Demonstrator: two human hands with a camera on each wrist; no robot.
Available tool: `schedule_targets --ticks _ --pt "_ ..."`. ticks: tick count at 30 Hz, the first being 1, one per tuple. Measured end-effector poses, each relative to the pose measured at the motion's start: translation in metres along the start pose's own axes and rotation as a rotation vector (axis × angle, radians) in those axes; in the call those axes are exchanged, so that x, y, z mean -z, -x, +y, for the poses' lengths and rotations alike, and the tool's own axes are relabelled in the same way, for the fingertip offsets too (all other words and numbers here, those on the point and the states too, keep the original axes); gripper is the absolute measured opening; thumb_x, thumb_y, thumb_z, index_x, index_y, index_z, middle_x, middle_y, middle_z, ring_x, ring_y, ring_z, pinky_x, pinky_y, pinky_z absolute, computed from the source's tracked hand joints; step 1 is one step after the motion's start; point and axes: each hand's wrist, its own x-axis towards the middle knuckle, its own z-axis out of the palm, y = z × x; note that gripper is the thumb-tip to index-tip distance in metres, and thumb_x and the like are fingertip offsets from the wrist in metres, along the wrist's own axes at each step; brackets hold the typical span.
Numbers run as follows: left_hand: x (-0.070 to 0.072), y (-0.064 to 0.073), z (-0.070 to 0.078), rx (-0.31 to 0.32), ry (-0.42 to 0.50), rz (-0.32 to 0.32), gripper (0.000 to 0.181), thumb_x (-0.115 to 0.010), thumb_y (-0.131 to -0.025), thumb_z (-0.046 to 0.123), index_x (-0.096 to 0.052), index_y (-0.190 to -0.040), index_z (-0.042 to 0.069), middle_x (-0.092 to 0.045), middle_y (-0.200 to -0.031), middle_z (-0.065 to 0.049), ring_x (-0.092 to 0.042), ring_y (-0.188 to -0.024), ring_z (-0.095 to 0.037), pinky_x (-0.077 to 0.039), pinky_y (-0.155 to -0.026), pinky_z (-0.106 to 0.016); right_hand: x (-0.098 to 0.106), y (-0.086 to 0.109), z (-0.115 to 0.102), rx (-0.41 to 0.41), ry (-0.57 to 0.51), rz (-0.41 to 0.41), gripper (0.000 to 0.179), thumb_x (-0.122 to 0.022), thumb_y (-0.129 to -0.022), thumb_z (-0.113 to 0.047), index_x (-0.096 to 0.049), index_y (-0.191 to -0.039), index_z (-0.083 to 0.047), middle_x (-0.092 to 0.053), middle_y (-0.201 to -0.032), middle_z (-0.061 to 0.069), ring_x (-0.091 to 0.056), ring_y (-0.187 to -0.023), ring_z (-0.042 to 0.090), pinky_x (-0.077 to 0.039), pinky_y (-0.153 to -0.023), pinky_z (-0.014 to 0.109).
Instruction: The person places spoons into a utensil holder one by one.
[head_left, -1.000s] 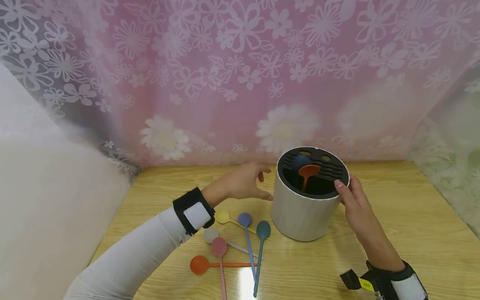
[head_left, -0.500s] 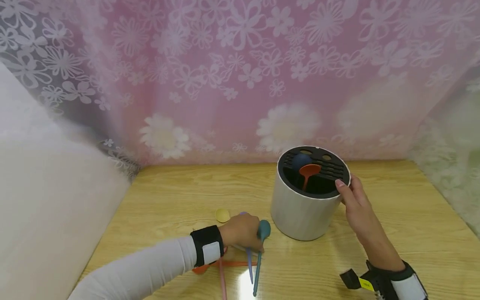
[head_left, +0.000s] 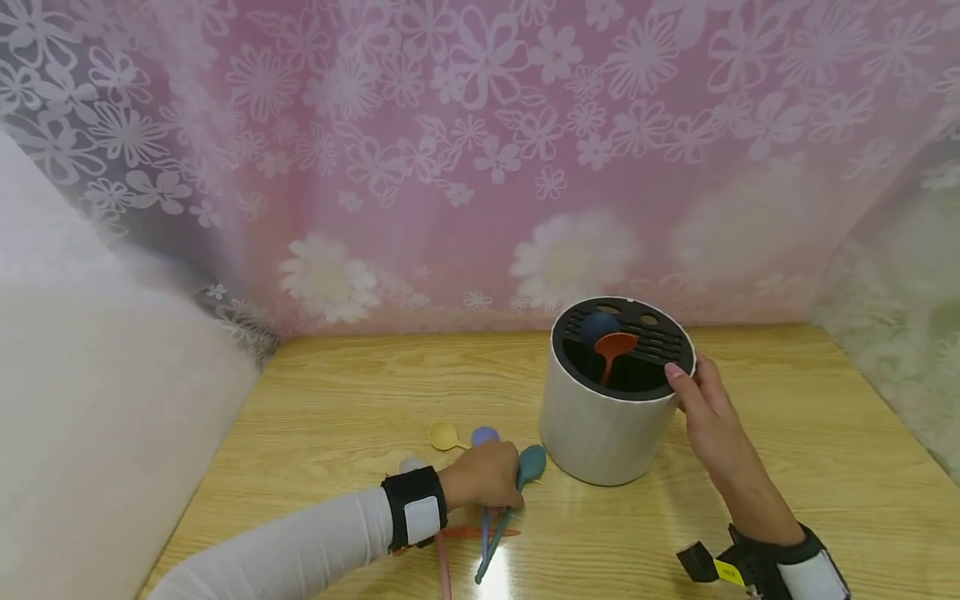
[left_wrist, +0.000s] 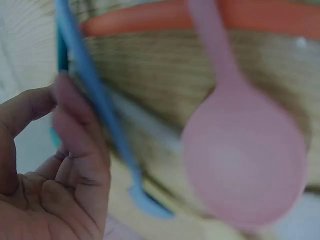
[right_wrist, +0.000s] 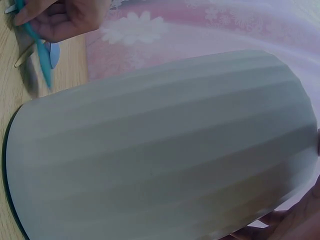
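Note:
My left hand (head_left: 486, 477) pinches the handle of a teal spoon (head_left: 532, 463) between thumb and fingers. Its bowl is by the base of a white ribbed utensil holder (head_left: 600, 442) with a black slotted top. At the holder's right side, my right hand (head_left: 716, 425) grips the rim, thumb on top. A dark blue utensil (head_left: 599, 326) and an orange-red spoon (head_left: 617, 343) stand in the holder. Around the left hand lie a purple-blue spoon (head_left: 484, 434), a yellow spoon (head_left: 442, 435), a whitish spoon (head_left: 411, 463) and a pink spoon (left_wrist: 245, 160), partly hidden.
An orange spoon (left_wrist: 145, 21) lies crosswise under the pink one. All this is on a wood-grain table (head_left: 360, 383), with a pink floral curtain (head_left: 450, 183) along its back edge and pale walls or cloth at both sides.
My left hand has come from beside the holder down to the spoons and taken hold of the teal spoon, which now tilts more. The right hand has stayed on the holder.

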Motion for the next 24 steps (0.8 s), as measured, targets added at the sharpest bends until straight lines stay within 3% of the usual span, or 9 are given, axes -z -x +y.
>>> schedule_targets --ticks 4,8,11,18,21,24 --pt "0.013 0.004 0.005 -0.084 0.019 -0.006 0.028 -0.070 -0.072 0.012 -0.056 -0.048 0.011 -0.054 -0.041 0.004 -0.043 -0.034 -0.003 -0.030 -0.032 -0.014 0.000 0.000 -0.001 0.011 0.002 0.008 0.056 -0.029 -0.098 -0.033 -0.008 -0.142 -0.006 -0.016 -0.143 0.025 -0.019 -0.127 0.026 -0.014 -0.100 0.069" --pt "0.030 0.011 0.013 -0.155 0.172 -0.056 0.021 -0.065 -0.079 0.010 -0.056 -0.061 0.010 -0.061 -0.055 -0.001 -0.054 -0.046 -0.008 -0.039 -0.040 -0.014 0.000 0.001 -0.002 0.018 0.002 0.017 0.056 -0.029 -0.098 -0.033 -0.008 -0.142 -0.006 -0.016 -0.143 0.025 -0.019 -0.127 0.026 -0.013 -0.100 0.069" --pt "0.040 0.018 0.018 -0.178 0.316 -0.054 0.015 -0.064 -0.080 0.008 -0.058 -0.067 0.007 -0.066 -0.063 -0.008 -0.061 -0.055 -0.014 -0.046 -0.045 -0.016 0.000 0.001 -0.002 0.014 0.003 0.020 0.055 -0.029 -0.098 -0.034 -0.009 -0.142 -0.006 -0.017 -0.143 0.024 -0.020 -0.128 0.025 -0.013 -0.101 0.068" --pt "0.073 0.038 0.033 -0.306 0.583 -0.019 0.007 -0.061 -0.082 0.005 -0.067 -0.085 0.003 -0.069 -0.086 -0.017 -0.062 -0.074 -0.017 -0.055 -0.064 -0.027 -0.001 0.000 -0.001 -0.006 -0.004 0.017 0.057 -0.030 -0.098 -0.036 -0.010 -0.142 -0.007 -0.015 -0.144 0.024 -0.018 -0.129 0.027 -0.013 -0.102 0.067" --pt "0.094 0.048 0.044 -0.364 0.624 0.005 0.013 -0.060 -0.084 0.007 -0.066 -0.094 0.003 -0.068 -0.097 -0.017 -0.062 -0.081 -0.016 -0.055 -0.068 -0.027 -0.001 0.000 -0.001 -0.007 0.003 0.010 0.058 -0.029 -0.097 -0.037 -0.009 -0.142 -0.007 -0.014 -0.145 0.024 -0.017 -0.130 0.029 -0.013 -0.101 0.067" --pt "0.115 0.055 0.058 -0.420 0.617 0.088 0.017 -0.060 -0.085 0.011 -0.066 -0.099 0.003 -0.067 -0.100 -0.015 -0.061 -0.084 -0.014 -0.054 -0.071 -0.026 -0.001 0.001 -0.001 -0.007 0.004 0.006 0.058 -0.029 -0.097 -0.037 -0.008 -0.142 -0.007 -0.013 -0.145 0.024 -0.016 -0.130 0.030 -0.013 -0.101 0.068"
